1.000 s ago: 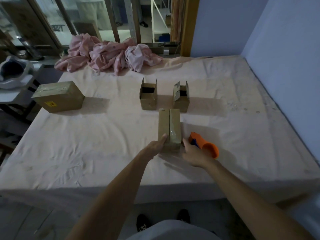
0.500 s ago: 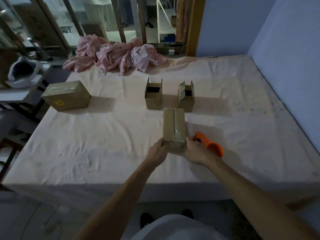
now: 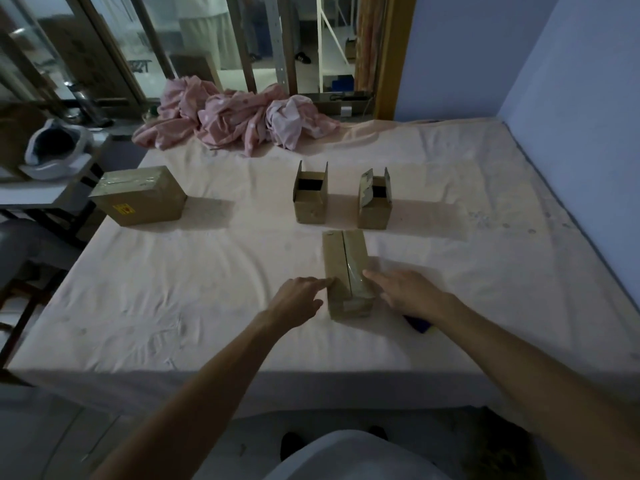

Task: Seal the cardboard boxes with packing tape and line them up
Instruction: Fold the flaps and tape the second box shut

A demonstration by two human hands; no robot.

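at the bottom edge a pale garment (image 3: 349, 459) on the person is seen, and both bare forearms are stretched out over the near side of the bed (image 3: 173, 306), which is covered by a pale pink sheet. a narrow closed box (image 3: 346, 265) is flanked by the 2 hands near the bed's front edge. the left hand (image 3: 301, 299) is laid beside the box with its forefinger straight and touching the near left side; nothing is gripped. the right hand (image 3: 403, 292) is held with its fingers straight and a little apart against the box's right side, also gripping nothing. a dark blue object (image 3: 419, 325) is mostly hidden under the right wrist. glossy tape is seen on the box's right flap beside the lengthwise seam. further back, 2 small boxes are set side by side with flaps upright, the left open box (image 3: 310, 206) and the right open box (image 3: 375, 209). a larger taped box (image 3: 138, 197) with a yellow label is placed well apart at the bed's left edge. a heap of pink cloth (image 3: 235, 119) is piled at the far edge.
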